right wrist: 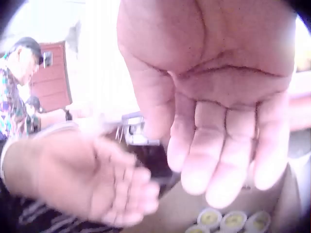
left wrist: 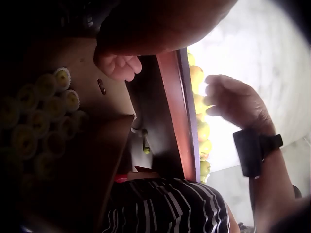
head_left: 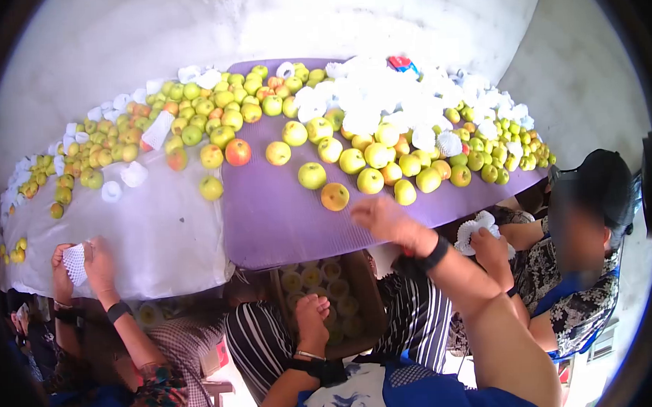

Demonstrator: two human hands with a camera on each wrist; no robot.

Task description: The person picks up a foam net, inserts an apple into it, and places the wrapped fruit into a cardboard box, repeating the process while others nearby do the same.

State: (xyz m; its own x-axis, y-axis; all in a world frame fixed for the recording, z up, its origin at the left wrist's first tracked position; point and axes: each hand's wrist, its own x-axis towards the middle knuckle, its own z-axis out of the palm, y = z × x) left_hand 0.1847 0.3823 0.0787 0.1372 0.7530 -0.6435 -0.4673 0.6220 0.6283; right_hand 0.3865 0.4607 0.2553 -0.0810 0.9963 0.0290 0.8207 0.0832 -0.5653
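Note:
My right hand (head_left: pixel 388 219) is raised over the front edge of the purple mat (head_left: pixel 269 228), near an orange-yellow apple (head_left: pixel 335 196), apart from it. In the right wrist view the right palm (right wrist: pixel 214 87) faces the camera, fingers loosely bent, holding nothing. My left hand (head_left: pixel 313 324) is above the open cardboard box (head_left: pixel 378 303), palm turned up and empty; the right wrist view shows this left hand (right wrist: pixel 92 179) with relaxed fingers. Rows of apples in white foam nets (head_left: pixel 312 277) lie in the box, also visible as netted apples (left wrist: pixel 46 87) in the left wrist view.
Many loose apples (head_left: pixel 191 107) spread along the table, with a heap of white foam nets (head_left: pixel 379 92) at the back. On the left, another person's hands hold a foam net (head_left: pixel 74 264). A person in a black cap (head_left: pixel 605 184) sits on the right, holding foam nets (head_left: pixel 467 234).

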